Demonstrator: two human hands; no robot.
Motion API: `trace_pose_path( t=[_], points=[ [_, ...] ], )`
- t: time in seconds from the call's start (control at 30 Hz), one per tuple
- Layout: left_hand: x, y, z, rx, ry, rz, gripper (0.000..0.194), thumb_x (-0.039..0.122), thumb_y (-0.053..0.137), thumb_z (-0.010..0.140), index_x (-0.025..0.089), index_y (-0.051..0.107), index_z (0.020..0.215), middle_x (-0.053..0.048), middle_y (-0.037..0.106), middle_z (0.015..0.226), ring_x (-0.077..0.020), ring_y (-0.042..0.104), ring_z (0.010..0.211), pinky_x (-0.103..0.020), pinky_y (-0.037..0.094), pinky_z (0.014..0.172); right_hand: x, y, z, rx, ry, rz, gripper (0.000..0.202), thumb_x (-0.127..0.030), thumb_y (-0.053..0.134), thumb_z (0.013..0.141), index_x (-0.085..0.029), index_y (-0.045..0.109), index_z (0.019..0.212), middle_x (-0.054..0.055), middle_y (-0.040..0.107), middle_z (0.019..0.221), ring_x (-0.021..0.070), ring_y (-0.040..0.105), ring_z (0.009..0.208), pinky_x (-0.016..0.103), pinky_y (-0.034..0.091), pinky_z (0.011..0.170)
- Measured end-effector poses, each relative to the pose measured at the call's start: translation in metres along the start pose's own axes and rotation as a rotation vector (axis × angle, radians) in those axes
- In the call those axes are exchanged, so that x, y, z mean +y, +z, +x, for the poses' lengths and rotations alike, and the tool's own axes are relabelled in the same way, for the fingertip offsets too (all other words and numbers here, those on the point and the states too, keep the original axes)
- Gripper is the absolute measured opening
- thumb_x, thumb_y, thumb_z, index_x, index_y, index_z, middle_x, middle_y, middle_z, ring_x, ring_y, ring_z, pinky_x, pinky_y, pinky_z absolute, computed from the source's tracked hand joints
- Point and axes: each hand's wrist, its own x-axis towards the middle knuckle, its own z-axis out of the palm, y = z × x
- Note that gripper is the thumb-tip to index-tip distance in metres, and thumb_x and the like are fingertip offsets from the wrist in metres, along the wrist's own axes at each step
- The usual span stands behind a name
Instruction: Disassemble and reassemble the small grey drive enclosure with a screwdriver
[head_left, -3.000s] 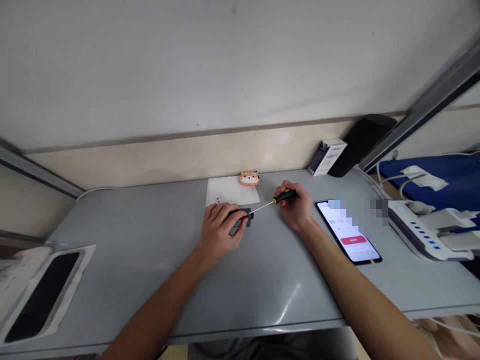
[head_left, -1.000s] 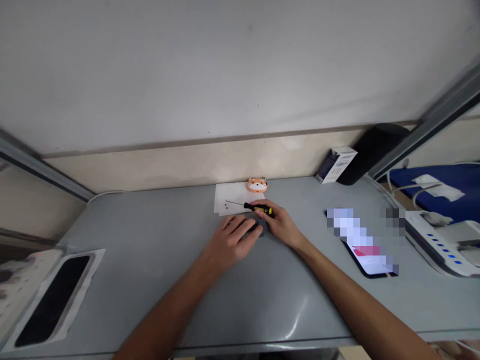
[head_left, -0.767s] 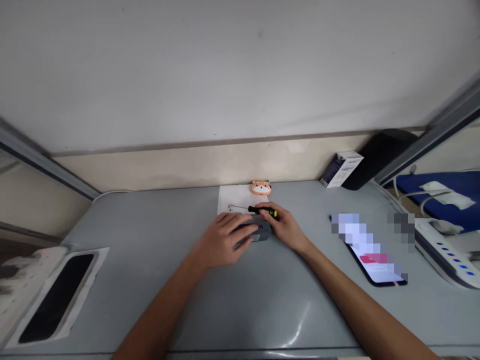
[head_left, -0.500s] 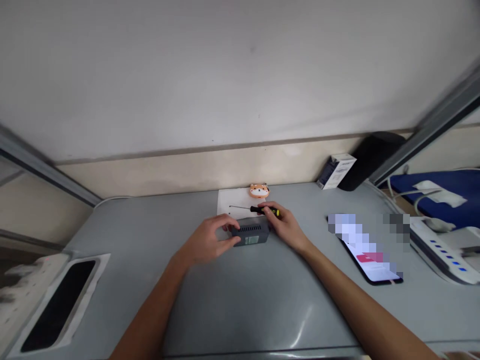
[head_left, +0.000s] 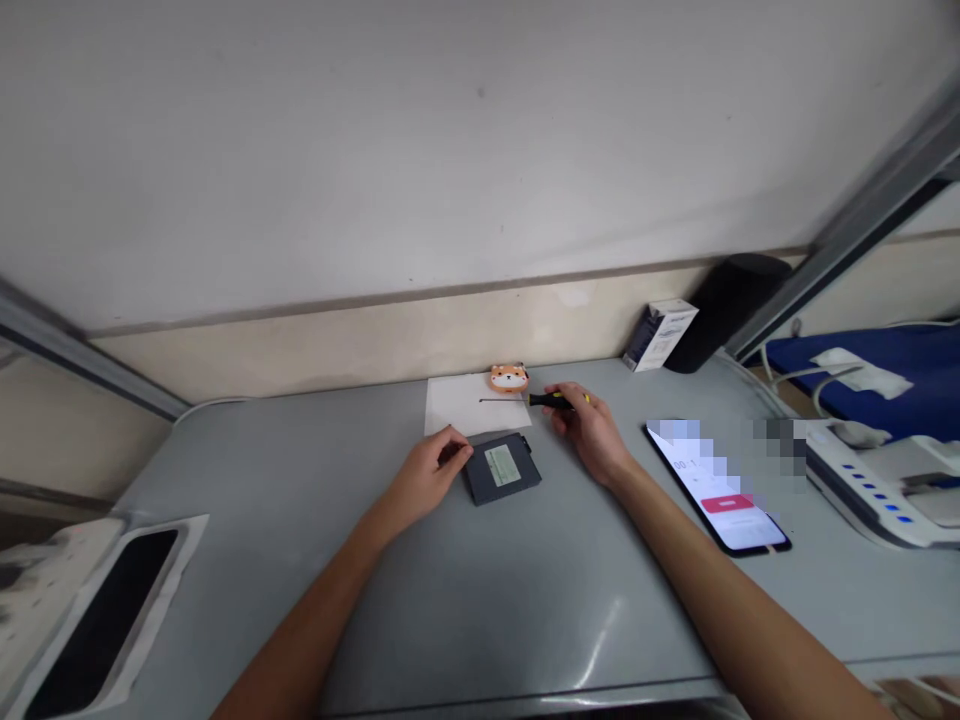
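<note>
A flat dark grey plastic box with a pale label lies label side up on the desk. My left hand has its thumb and fingers closed at the box's upper left corner. In my right hand is a screwdriver with a black and yellow handle, held level. Its thin shaft points left over a white sheet of paper, and a tiny dark bit shows at the tip; I cannot make out what it is. An orange-and-white animal-face case rests at the paper's back right.
To the right lie a lit phone and a white power strip. A small carton and a black cylinder stand by the wall. At the left, a dark phone-like slab lies on white paper, beside a white power strip.
The box has turned from standing on its edge to lying flat, label up. My right hand has drawn back to the right with the screwdriver, away from the box.
</note>
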Motion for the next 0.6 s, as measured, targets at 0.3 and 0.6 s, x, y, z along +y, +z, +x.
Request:
trace_pose_path(
  t=[0.3, 0.6],
  points=[
    [0.000, -0.006, -0.020, -0.178, 0.087, 0.228, 0.078, 0.049, 0.095, 0.070, 0.024, 0.060, 0.135, -0.014, 0.066, 0.132, -0.0333, 0.066, 0.120, -0.046, 0.057, 0.098, -0.013, -0.005, 0.002, -0.017, -0.023, 0.014, 0.049, -0.066, 0.085, 0.064, -0.022, 0.073, 0.080, -0.002, 0.065, 0.060, 0.0096, 0.046, 0.050, 0.026, 0.036, 0.050],
    [0.004, 0.005, -0.013, -0.142, -0.116, 0.141, 0.066, 0.042, 0.093, 0.070, 0.024, 0.060, 0.124, -0.011, 0.061, 0.128, -0.0349, 0.059, 0.124, -0.052, 0.050, 0.109, -0.015, -0.008, 0.002, 0.042, 0.010, 0.057, 0.046, -0.064, 0.084, 0.065, -0.021, 0.068, 0.071, -0.003, 0.055, 0.056, 0.0101, 0.045, 0.046, 0.028, 0.032, 0.048]
  ],
)
